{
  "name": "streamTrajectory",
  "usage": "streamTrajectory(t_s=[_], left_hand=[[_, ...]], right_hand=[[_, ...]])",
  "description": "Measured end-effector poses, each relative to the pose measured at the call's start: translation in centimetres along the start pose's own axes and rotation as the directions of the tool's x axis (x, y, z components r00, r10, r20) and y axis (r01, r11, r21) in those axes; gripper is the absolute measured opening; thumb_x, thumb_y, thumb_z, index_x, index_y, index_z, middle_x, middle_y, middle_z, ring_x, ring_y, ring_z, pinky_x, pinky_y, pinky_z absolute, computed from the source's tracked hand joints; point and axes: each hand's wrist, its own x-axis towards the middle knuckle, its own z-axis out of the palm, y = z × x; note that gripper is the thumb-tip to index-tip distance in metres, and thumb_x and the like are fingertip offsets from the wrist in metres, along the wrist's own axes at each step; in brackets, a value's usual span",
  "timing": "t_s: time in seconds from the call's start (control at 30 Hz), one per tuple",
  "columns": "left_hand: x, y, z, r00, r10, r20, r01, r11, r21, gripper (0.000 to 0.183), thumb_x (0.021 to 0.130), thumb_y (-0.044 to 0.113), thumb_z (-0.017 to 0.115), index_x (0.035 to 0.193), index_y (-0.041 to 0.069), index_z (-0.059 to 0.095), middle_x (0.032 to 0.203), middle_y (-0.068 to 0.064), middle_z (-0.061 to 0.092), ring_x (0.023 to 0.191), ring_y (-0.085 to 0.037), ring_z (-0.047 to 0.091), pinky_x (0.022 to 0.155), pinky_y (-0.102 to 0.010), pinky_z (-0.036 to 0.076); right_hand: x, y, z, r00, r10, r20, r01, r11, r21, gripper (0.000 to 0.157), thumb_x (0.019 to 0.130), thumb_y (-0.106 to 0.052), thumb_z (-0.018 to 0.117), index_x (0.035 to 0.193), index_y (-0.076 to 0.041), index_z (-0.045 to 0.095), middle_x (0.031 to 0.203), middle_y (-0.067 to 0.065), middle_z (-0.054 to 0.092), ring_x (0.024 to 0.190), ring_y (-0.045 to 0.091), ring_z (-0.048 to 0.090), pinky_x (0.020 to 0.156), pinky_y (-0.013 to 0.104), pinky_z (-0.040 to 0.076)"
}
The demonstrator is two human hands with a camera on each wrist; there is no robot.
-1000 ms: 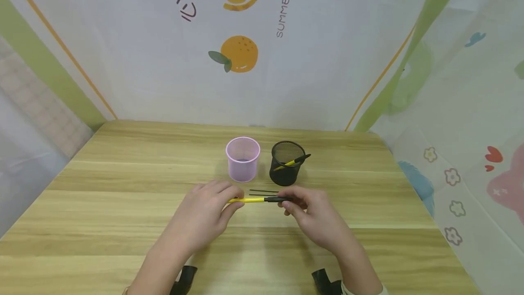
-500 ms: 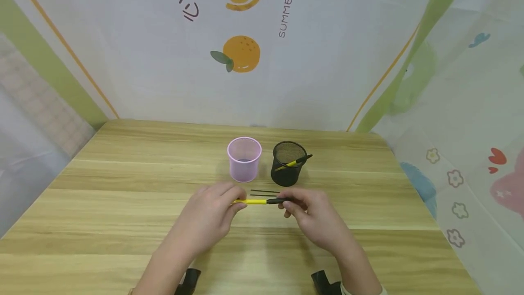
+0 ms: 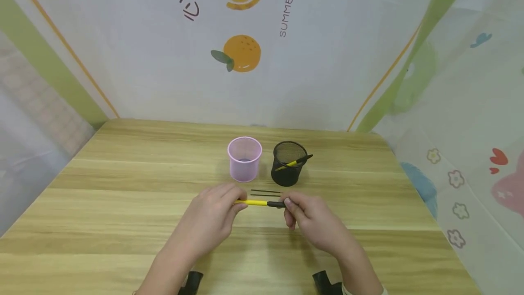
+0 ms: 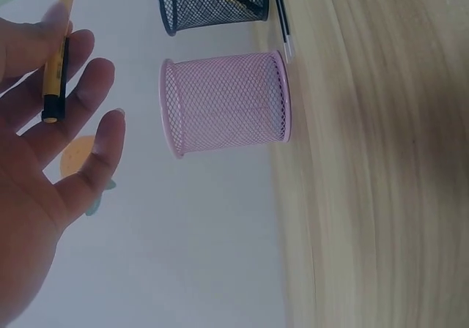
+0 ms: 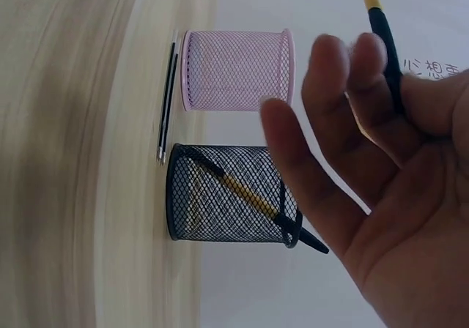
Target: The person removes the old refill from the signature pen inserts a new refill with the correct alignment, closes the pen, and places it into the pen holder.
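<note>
A ballpoint pen (image 3: 257, 203) with a yellow barrel and black grip lies level between the two hands, above the table. My left hand (image 3: 214, 213) pinches its yellow end between thumb and fingers; the black clip and end button show in the left wrist view. At the other end, my right hand (image 3: 313, 220) pinches the black grip, and the fingertips hide the tip. Just beyond the pen, two thin dark pen refills (image 3: 266, 195) lie side by side on the table. A similar pen (image 5: 245, 195) leans inside the black mesh pen holder (image 3: 285, 178).
A pink mesh pen holder (image 3: 244, 172) stands left of the black one, behind the refills. The wooden table (image 3: 102, 204) ends at a printed cloth (image 3: 163, 81). Black curved pieces (image 3: 323, 282) show near both forearms at the front edge.
My right hand's fingers have shifted round the black grip, and its lower fingers now hang lower. The left hand keeps its pinch. The pen has come slightly nearer.
</note>
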Motion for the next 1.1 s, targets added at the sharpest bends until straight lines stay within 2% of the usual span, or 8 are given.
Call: streamTrajectory(t_s=[0.23,0.43,0.63,0.77,0.83,0.93,1.0,1.1], left_hand=[[0.0,0.1,-0.2,1.0,0.005,-0.03,-0.006,0.999,-0.041,0.01,0.09,0.023,0.07,0.098,0.02,0.064,0.09,0.016,0.062,0.081,-0.001,0.057,0.076,-0.03,0.053],[0.2,0.3,-0.2,0.998,0.012,-0.069,-0.017,0.998,-0.066,0.012,0.089,0.022,0.072,0.097,0.019,0.064,0.089,0.016,0.062,0.076,0.0,0.053,0.074,-0.03,0.052],[0.3,0.4,-0.4,0.996,0.02,-0.085,-0.026,0.997,-0.078,0.013,0.088,0.021,0.073,0.097,0.018,0.064,0.088,0.015,0.062,0.073,0.0,0.051,0.07,-0.026,0.051],[0.5,0.3,-0.5,0.995,0.023,-0.093,-0.033,0.994,-0.1,0.014,0.087,0.019,0.074,0.098,0.017,0.065,0.09,0.013,0.064,0.074,-0.001,0.054,0.068,-0.023,0.051],[0.5,0.2,-0.6,0.995,0.017,-0.094,-0.027,0.993,-0.112,0.015,0.086,0.018,0.075,0.098,0.017,0.066,0.091,0.013,0.065,0.075,-0.001,0.056,0.069,-0.022,0.052],[0.5,0.0,-0.8,0.996,-0.009,-0.092,-0.002,0.993,-0.121,0.016,0.085,0.018,0.076,0.097,0.018,0.065,0.09,0.014,0.064,0.075,-0.001,0.058,0.068,-0.022,0.052],[0.5,-0.2,-1.0,0.996,-0.033,-0.088,0.021,0.991,-0.129,0.017,0.085,0.017,0.076,0.097,0.019,0.065,0.091,0.014,0.065,0.077,-0.001,0.06,0.068,-0.022,0.054],[0.6,-0.4,-1.2,0.995,-0.056,-0.087,0.044,0.99,-0.136,0.017,0.085,0.017,0.076,0.097,0.019,0.065,0.091,0.014,0.065,0.077,-0.001,0.061,0.068,-0.022,0.054]], right_hand=[[0.1,-0.2,0.2,0.997,0.057,-0.051,-0.049,0.99,0.134,0.03,0.107,-0.035,0.035,0.099,-0.016,0.056,0.068,0.003,0.059,0.061,0.022,0.063,0.062,0.032,0.055],[0.2,-0.5,0.2,0.99,0.113,-0.089,-0.1,0.985,0.138,0.035,0.107,-0.036,0.035,0.093,-0.014,0.057,0.06,0.002,0.058,0.054,0.02,0.061,0.057,0.027,0.049],[0.2,-0.7,0.3,0.977,0.192,-0.096,-0.173,0.968,0.18,0.043,0.105,-0.044,0.036,0.088,-0.011,0.057,0.054,0.004,0.055,0.049,0.023,0.06,0.057,0.03,0.05],[0.3,-0.7,0.2,0.969,0.216,-0.118,-0.187,0.957,0.222,0.039,0.104,-0.041,0.041,0.093,-0.012,0.062,0.061,0.006,0.057,0.052,0.021,0.059,0.054,0.028,0.047],[0.2,-0.8,0.1,0.968,0.216,-0.127,-0.181,0.953,0.245,0.032,0.104,-0.039,0.044,0.1,-0.015,0.065,0.068,0.008,0.06,0.056,0.02,0.06,0.057,0.026,0.05],[0.1,-0.9,0.0,0.967,0.215,-0.136,-0.173,0.948,0.267,0.026,0.101,-0.039,0.052,0.114,-0.02,0.064,0.083,0.008,0.065,0.066,0.019,0.065,0.068,0.03,0.055],[0.0,-1.0,-0.2,0.966,0.216,-0.142,-0.175,0.95,0.259,0.027,0.097,-0.04,0.058,0.118,-0.023,0.062,0.091,0.006,0.068,0.073,0.018,0.068,0.074,0.032,0.056],[0.0,-1.3,-0.4,0.964,0.209,-0.162,-0.168,0.958,0.232,0.027,0.094,-0.035,0.066,0.118,-0.025,0.061,0.096,0.002,0.07,0.079,0.016,0.069,0.074,0.031,0.055]])
